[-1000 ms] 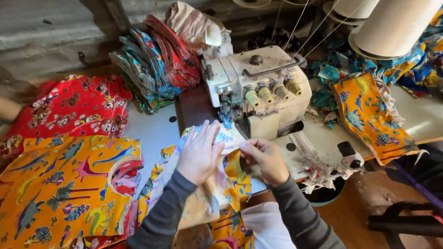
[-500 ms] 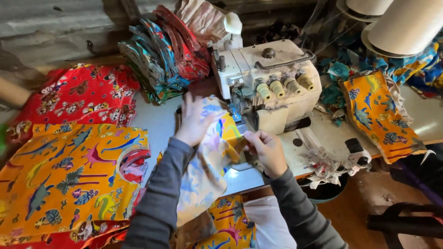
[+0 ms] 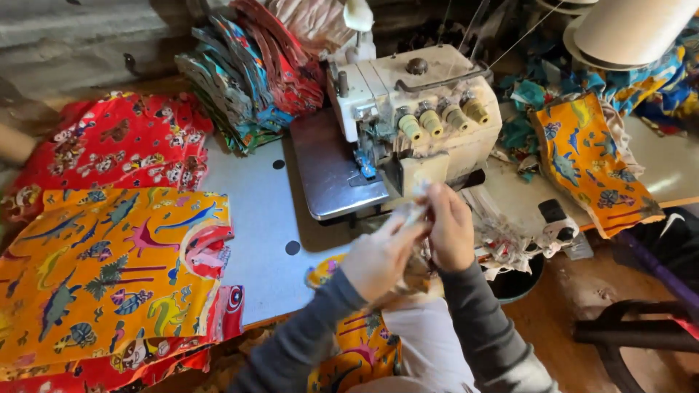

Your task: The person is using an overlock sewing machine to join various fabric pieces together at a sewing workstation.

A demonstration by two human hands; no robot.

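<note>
Left hand [image 3: 378, 255] and right hand [image 3: 448, 229] both pinch a small pale fabric piece [image 3: 416, 212], raised just in front of the overlock sewing machine [image 3: 415, 120] above the bench [image 3: 255, 225]. Fabric looks light, limp, easily bunched; best gripped at edges.

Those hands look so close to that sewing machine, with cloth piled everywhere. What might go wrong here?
Both the left hand and right hand pinch a small fabric piece just in front of the sewing machine, so fingers could stray near its needle area. The orange dinosaur-print pile overhangs the table edge and might slide off.
</note>
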